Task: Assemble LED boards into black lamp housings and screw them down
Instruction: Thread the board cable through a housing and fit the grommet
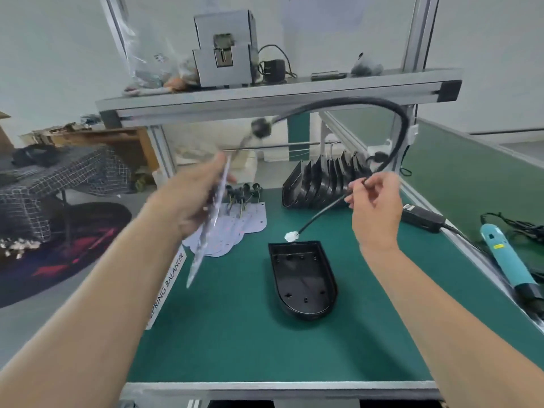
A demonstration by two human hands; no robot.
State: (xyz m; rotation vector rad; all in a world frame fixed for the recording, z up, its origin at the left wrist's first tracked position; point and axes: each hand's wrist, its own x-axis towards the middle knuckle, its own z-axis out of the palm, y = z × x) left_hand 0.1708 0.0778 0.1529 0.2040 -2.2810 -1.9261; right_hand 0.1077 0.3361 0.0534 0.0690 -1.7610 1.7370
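- Left hand (191, 201), left of centre: raised above the bench; fingers clamped on an LED board (202, 245) held edge-on and tilted; board blurred, detail not legible.
- Black cable (353, 101): rises from the board's top end; arches across the upper centre; descends to the right hand (376, 210).
- Right hand, right of centre: fingertips pinching the cable near its free end; white connector (291, 237) hangs just above the top edge of the housing.
- Black lamp housing (303, 281): centre of frame; lies open side up on the green mat (235, 334); no board inside.
- Spare housings (321, 184): stacked on edge, behind, centre right.
- Loose LED boards (250, 225): piled, centre left.
- Teal screwdriver (506, 260): lying at right edge; untouched.
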